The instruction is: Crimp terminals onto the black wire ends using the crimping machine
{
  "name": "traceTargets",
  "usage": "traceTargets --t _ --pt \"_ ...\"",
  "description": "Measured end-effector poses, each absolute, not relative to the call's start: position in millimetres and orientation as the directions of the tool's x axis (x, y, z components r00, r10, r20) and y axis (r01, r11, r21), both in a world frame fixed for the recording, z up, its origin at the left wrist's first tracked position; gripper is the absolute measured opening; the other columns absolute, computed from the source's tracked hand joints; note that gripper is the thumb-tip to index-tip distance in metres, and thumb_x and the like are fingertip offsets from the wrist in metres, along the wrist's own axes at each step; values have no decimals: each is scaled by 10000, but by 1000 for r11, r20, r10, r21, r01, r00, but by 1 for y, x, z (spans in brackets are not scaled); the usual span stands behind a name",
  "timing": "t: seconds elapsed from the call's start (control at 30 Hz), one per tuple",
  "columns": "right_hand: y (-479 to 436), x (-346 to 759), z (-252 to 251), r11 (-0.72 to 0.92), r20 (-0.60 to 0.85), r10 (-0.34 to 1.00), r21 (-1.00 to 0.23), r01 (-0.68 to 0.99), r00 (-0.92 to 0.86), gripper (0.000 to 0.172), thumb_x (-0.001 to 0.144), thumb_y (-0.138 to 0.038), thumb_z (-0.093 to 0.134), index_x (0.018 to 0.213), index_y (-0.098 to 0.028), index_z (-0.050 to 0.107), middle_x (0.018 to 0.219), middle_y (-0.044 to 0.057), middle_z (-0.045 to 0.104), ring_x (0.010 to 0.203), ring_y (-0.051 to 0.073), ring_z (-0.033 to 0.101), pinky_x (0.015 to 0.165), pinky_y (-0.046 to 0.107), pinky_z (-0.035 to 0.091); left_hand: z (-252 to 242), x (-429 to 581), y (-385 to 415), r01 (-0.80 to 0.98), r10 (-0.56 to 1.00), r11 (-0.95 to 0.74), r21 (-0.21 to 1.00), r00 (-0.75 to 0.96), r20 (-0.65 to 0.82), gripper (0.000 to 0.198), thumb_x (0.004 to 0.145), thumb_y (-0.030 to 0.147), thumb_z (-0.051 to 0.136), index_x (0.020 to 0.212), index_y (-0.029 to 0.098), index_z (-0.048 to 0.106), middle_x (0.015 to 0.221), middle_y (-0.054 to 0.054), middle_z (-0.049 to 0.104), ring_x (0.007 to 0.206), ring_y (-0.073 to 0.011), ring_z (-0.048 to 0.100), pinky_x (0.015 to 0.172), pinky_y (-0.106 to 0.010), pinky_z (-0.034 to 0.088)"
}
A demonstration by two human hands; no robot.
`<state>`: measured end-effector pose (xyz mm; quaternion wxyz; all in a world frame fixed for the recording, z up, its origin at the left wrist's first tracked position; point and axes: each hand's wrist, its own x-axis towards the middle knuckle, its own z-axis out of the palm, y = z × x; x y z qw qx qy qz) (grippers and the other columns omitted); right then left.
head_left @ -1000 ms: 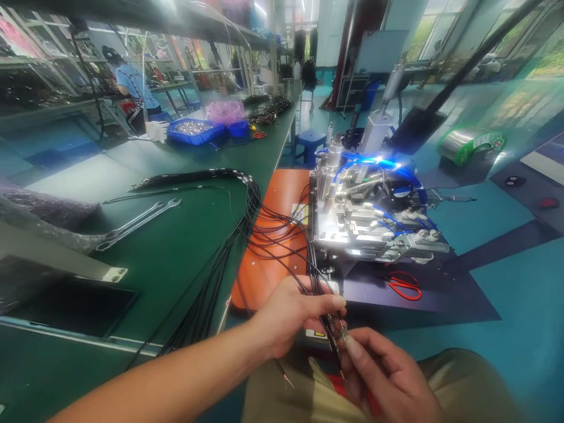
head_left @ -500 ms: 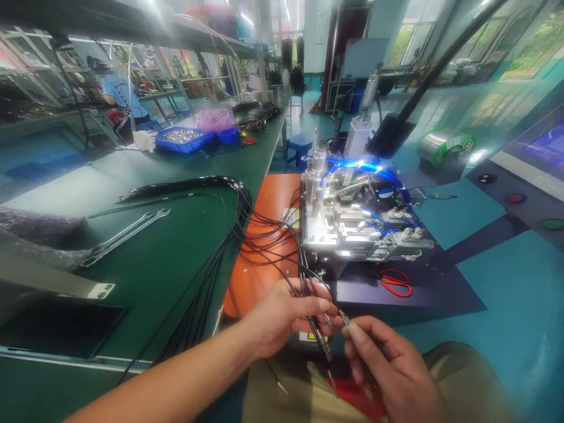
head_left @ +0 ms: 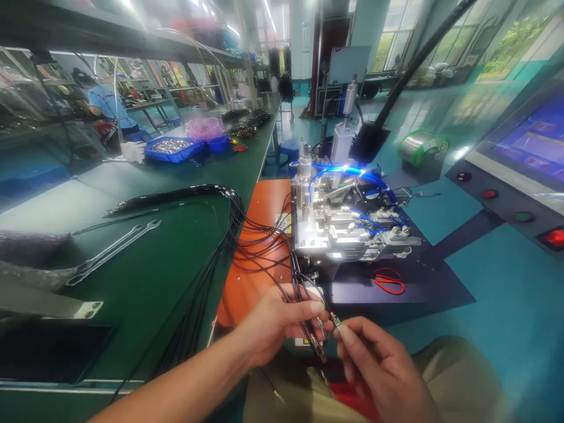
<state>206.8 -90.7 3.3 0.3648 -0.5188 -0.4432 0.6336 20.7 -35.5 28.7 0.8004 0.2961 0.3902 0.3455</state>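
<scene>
My left hand [head_left: 286, 320] is closed around several thin black cables [head_left: 294, 264], whose ends hang below the fingers with small metal connectors [head_left: 318, 346] on them. Close beside it, my right hand [head_left: 374, 358] pinches one small connector [head_left: 335, 320] between thumb and forefinger; a coppery tip shows at its upper end. From the left hand the cables run back over an orange panel [head_left: 259, 205] to a larger black bundle [head_left: 207, 189] on the green bench. One loose cable end [head_left: 277, 395] with a bare tip hangs below my left wrist.
A metal fixture machine [head_left: 348, 217] with blue air tubes stands ahead, with red-handled scissors [head_left: 389, 281] on its base. Two wrenches [head_left: 117, 249] lie on the green bench [head_left: 176, 252]. A control panel with screen [head_left: 529, 147] is at right. One person [head_left: 108, 106] sits far left.
The camera view has turned slightly right, bringing more of the control panel into sight. Both hands keep their holds and stay close together.
</scene>
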Motion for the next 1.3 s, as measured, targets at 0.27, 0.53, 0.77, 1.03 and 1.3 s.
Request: traceTargets --t 0.27,0.53,0.77,1.03,1.3 --pt "-92 206 4 -338 -330 925 -941 -9 -188 431 908 -596 537 787 -187 598 551 -49 493 454 65 378 430 191 305 30 23 -36 -327 807 562 760 419 -416 302 726 296 832 830 101 625 759 -76 687 726 -190 698 659 -281 564" --pt "-93 204 4 -362 -353 911 -932 -3 -212 420 902 -595 548 828 -188 614 572 -52 496 466 68 386 439 185 336 31 27 -40 -276 829 542 794 335 -449 344 688 330 843 762 120 580 714 -79 694 590 -154 659 549 -228 494" --pt "-94 202 5 -368 -358 910 -930 -11 -210 400 868 -586 604 883 -187 636 610 -46 504 489 82 430 430 184 369 35 30 -41 -276 844 525 805 293 -449 389 621 365 884 715 121 597 627 -51 678 525 -129 623 489 -205 446" --pt "-92 205 2 -359 -366 902 -930 71 -229 400 887 -591 573 872 -196 636 562 -49 494 459 78 411 432 191 361 31 28 -40 -263 846 513 817 315 -430 370 651 364 865 694 119 592 611 -49 675 498 -123 620 449 -185 408" --pt "-92 204 4 -373 -378 904 -926 64 -198 394 842 -592 629 849 -198 647 547 -45 510 449 81 416 420 188 367 29 28 -40 -272 849 509 816 313 -425 356 673 345 854 706 120 580 602 -52 670 512 -127 626 463 -182 420"
